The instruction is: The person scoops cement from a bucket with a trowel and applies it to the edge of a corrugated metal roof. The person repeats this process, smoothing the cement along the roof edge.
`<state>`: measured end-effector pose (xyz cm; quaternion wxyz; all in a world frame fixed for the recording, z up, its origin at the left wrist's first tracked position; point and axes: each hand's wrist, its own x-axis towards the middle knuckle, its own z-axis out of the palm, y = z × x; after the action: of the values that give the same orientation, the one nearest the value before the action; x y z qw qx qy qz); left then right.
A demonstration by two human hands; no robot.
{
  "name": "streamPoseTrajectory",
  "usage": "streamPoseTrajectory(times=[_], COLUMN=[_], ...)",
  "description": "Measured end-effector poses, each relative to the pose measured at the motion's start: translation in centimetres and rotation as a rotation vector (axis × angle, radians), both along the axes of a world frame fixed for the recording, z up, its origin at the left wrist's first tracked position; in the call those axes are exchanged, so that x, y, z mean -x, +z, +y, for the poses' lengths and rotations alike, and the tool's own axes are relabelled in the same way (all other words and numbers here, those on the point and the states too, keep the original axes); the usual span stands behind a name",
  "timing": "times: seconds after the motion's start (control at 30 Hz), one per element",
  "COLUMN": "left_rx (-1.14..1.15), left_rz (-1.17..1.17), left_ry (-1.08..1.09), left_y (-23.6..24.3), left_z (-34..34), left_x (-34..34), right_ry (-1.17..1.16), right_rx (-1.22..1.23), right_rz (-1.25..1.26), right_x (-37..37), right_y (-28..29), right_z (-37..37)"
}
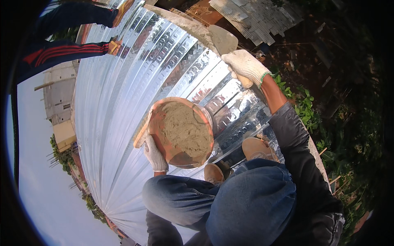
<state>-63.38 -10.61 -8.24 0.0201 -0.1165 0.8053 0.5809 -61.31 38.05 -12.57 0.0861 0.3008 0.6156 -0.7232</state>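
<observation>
My left hand (154, 154), in a white knit glove, is closed on the near left rim of an orange-brown basin (153, 141). Grey-brown wet mortar (183, 130) fills much of the basin. A pale wooden piece (142, 133) lies against the basin's left side by my fingers; its full shape is hidden. My right hand (247, 67), gloved too, is closed around the wooden handle of a trowel (224, 39). The trowel's mortar-smeared blade is at the rough mortar edge (193, 29) along the roof's right side.
Shiny ribbed metal sheets (119, 98) form the roof under my shoes (258, 148). Another person's legs (78, 51) in dark trousers with red stripes stand at the upper left. Beyond the right edge, far below, lie green plants (305, 106) and an old corrugated roof (256, 18).
</observation>
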Motion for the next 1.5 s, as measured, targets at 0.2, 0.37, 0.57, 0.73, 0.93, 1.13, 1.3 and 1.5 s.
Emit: streamPoseTrajectory(times=[0.2,0.37,0.57,0.73,0.93,1.13,1.3,1.5], left_rx=[-0.055,-0.099,-0.144,-0.103,-0.073,-0.024,-0.056,-0.046], left_rz=[-0.036,-0.055,-0.038,-0.028,-0.014,0.003,-0.039,-0.038], left_ry=[0.003,0.013,0.01,-0.006,0.02,0.03,0.004,0.009], left_y=[0.0,0.4,-1.3,-0.9,-0.6,-0.9,-0.9,0.2], left_z=[1.7,1.0,-0.1,0.5,0.7,0.2,1.4,0.1], left_x=[-0.1,-0.3,0.2,0.1,0.0,0.2,0.0,-0.1], right_ry=[0.193,0.352,0.363,0.184,0.083,0.216,0.112,0.155], right_rx=[-0.249,-0.488,-0.975,-1.041,-0.965,-1.006,-1.056,-0.901], right_rz=[-0.024,-0.104,0.045,0.18,0.145,0.056,0.192,0.173], right_x=[2.8,4.8,5.2,1.1,0.7,6.9,6.1,3.3], right_y=[-3.4,-0.6,-2.0,-2.9,-2.2,-2.9,-7.6,-2.1], right_z=[3.5,2.6,-1.1,-4.8,-2.8,-1.4,-4.9,-3.3])
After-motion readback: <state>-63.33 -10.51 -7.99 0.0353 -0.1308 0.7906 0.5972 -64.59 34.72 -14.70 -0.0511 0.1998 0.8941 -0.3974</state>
